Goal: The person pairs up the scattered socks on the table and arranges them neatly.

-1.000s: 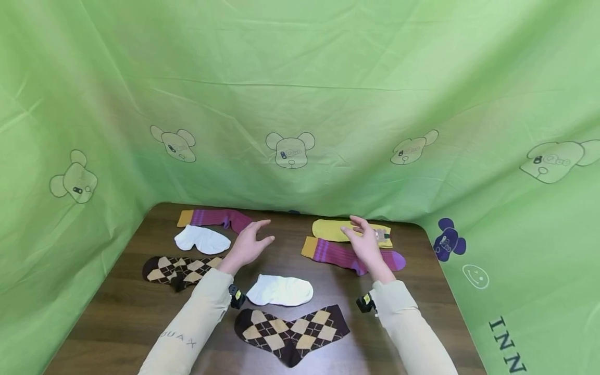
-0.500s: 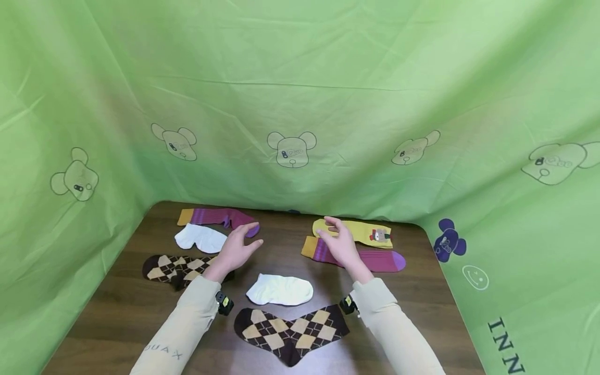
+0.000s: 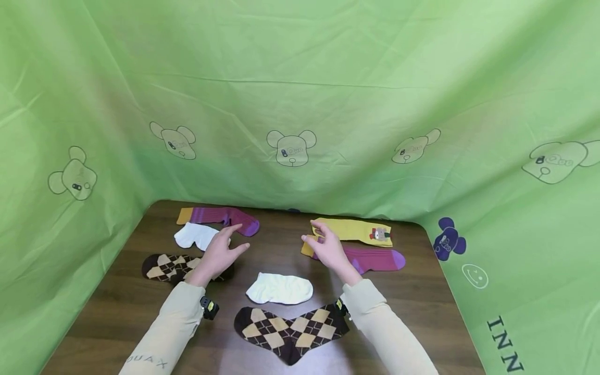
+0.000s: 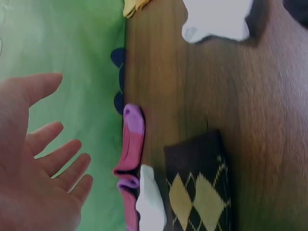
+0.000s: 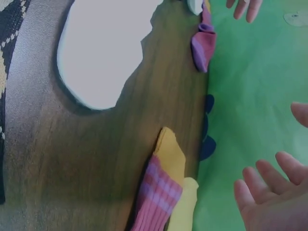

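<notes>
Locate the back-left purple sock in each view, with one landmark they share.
Head: the back-left purple sock lies left of centre, below mid-height.
Left wrist: left of centre, running down to the bottom edge.
Right wrist: right of centre, near the top.
Shared landmark: the central white sock, at the top edge in left wrist, upper left in right wrist.

Ribbed-knit purple sock, matt knit argyle sock, matt cloth white sock, faintly glossy wood-grain tabletop, creased cloth backdrop
</notes>
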